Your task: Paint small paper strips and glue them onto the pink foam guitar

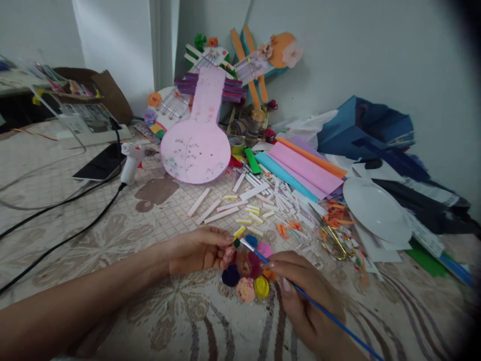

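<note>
My left hand [205,249] pinches a small strip with yellow paint [239,232] between thumb and fingers. In my right hand [306,293] is a paintbrush [319,304] with a blue handle, its pale bristles close to the strip's lower end; I cannot tell whether they touch. Below both hands lies a round paint palette [262,287] with dark blue, peach, yellow, pink and other colours, partly hidden by my fingers. Just beyond it are several short strips with yellow edges [244,221] and longer white strips [221,215].
A pink banjo-shaped board [195,150] leans at the back among other decorated pieces. To its left are a glue gun [130,163] with a black cord and a dark tablet [99,163]. Coloured sheets [304,168], gold-handled scissors [338,243] and a white plate [376,208] lie right.
</note>
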Tool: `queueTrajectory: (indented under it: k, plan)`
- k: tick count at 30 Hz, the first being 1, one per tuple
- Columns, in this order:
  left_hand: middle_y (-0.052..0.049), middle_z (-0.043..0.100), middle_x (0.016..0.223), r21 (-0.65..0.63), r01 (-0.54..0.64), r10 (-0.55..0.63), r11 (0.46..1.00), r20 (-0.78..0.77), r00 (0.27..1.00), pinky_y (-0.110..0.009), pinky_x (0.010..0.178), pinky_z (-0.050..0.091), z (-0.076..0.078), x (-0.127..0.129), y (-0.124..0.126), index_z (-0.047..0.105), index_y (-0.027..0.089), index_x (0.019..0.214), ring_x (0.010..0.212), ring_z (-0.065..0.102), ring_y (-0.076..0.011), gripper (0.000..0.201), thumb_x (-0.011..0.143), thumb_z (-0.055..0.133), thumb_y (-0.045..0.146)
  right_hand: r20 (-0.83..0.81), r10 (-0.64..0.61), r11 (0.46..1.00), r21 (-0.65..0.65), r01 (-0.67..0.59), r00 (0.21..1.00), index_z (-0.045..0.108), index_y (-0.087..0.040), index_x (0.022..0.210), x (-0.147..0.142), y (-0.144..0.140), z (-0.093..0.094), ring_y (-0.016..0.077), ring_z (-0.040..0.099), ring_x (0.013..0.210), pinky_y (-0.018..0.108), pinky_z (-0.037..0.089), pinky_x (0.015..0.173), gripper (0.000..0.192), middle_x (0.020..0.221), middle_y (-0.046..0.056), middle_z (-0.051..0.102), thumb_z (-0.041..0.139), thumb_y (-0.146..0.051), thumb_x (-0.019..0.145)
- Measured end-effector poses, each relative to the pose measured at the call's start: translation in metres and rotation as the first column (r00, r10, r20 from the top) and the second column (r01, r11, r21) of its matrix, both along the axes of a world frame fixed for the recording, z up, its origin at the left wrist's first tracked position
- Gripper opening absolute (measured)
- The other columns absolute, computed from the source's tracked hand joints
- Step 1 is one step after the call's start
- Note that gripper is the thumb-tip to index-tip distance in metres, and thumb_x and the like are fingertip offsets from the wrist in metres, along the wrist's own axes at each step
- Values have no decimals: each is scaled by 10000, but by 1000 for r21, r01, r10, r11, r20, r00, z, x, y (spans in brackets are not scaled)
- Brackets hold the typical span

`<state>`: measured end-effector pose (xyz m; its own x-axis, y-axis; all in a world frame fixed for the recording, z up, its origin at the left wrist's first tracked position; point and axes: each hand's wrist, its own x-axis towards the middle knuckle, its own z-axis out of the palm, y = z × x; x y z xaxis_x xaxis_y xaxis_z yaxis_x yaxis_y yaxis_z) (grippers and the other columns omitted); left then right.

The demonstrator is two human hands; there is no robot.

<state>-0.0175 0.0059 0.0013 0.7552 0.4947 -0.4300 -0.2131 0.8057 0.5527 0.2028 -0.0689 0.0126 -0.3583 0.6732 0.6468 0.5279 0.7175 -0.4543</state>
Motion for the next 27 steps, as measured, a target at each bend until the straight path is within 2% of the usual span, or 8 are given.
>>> queueTrajectory:
  k: [4, 8, 12, 16, 19, 24, 27]
  plan:
    - [-25, 564, 612, -8, -8, 8, 1000, 1, 1000, -193, 591, 426, 0, 0, -1, 583, 105, 639, 585, 517, -90, 175, 738, 687, 204, -8, -55, 998, -18, 55, 998, 557, -158, 1077, 1, 1, -2, 165, 602, 958, 288, 535, 796, 313, 990, 86, 625, 466, -44, 800]
    - [-24, 566, 616, -40, -21, 22, 999, 6, 1000, -180, 598, 429, -1, 0, -1, 588, 99, 650, 590, 514, -79, 152, 749, 673, 178, 17, 0, 1000, -22, 1, 1000, 554, -155, 1079, 1, 1, -4, 165, 606, 955, 283, 538, 784, 306, 998, 85, 628, 466, -57, 803]
    - [-28, 570, 621, -29, -13, 14, 999, 9, 1000, -186, 608, 427, -1, 0, -1, 588, 94, 647, 597, 520, -82, 164, 751, 674, 188, 15, -72, 997, -13, 72, 997, 565, -158, 1057, 1, 1, -3, 162, 608, 953, 274, 533, 795, 288, 983, 78, 633, 464, -61, 806]
    - [-30, 575, 620, -3, -11, 11, 1000, 10, 1000, -190, 605, 423, -2, 0, -1, 593, 97, 651, 594, 521, -85, 168, 754, 674, 202, 16, -11, 1000, -6, 11, 1000, 565, -146, 1065, 1, 0, -1, 152, 600, 965, 259, 520, 816, 302, 988, 77, 630, 465, -43, 800]
    - [-28, 574, 620, -6, 0, 0, 1000, 15, 1000, -195, 606, 424, -2, 0, -1, 594, 97, 650, 596, 523, -88, 167, 753, 674, 203, -11, -66, 998, -17, 65, 998, 562, -147, 1063, 2, -1, -1, 140, 587, 975, 246, 507, 834, 302, 984, 71, 623, 464, -30, 802]
    - [-26, 573, 617, -9, 2, -2, 1000, 21, 1000, -196, 604, 424, -3, 0, 0, 593, 98, 641, 595, 519, -87, 172, 739, 685, 205, -3, -9, 1000, -27, 9, 1000, 560, -151, 1070, 4, -2, -2, 143, 585, 970, 253, 504, 828, 306, 993, 68, 618, 466, -38, 802]
    - [-26, 570, 614, -22, 1, 0, 1000, 15, 1000, -193, 607, 424, -2, 0, 0, 590, 97, 641, 597, 519, -86, 168, 742, 681, 195, -20, -53, 998, -30, 53, 998, 558, -152, 1074, 4, -2, -3, 143, 581, 971, 256, 498, 835, 310, 989, 66, 615, 469, -31, 803]
